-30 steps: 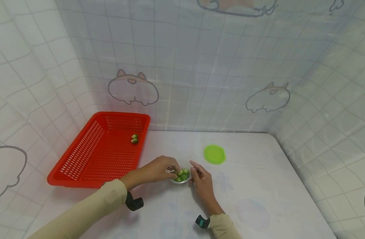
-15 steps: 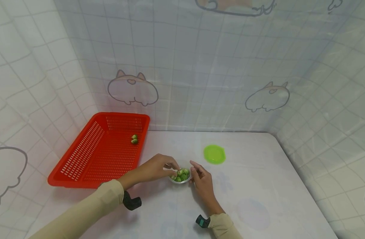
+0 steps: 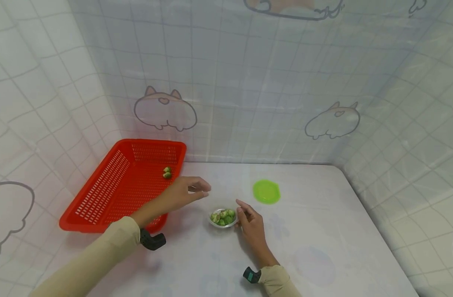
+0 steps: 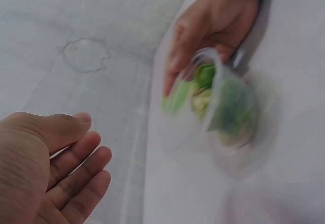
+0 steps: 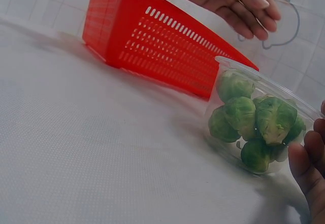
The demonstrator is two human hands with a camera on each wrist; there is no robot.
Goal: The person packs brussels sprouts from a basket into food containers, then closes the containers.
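A small clear plastic tub [image 3: 220, 227], filled with several green Brussels sprouts [image 5: 241, 116], stands on the white table. My right hand [image 3: 251, 225] rests against the tub's right side, fingers extended and the thumb near its wall; the right wrist view shows only part of this hand. Above the table, between the tub and the red basket, my left hand [image 3: 185, 192] hovers with relaxed fingers, and nothing is between them in the left wrist view. Two more Brussels sprouts [image 3: 167, 172] lie inside the red plastic basket [image 3: 137, 194], by its right wall.
A bright green round lid [image 3: 266, 192] lies flat behind and to the right of the tub. The slotted red basket fills the table's left side. A patterned curtain [image 3: 248, 103] hangs around the table's back and sides.
My left hand has lifted from the sprouts in the tub and moved back and left towards the basket, fingers loosened. The right hand and tub look the same.
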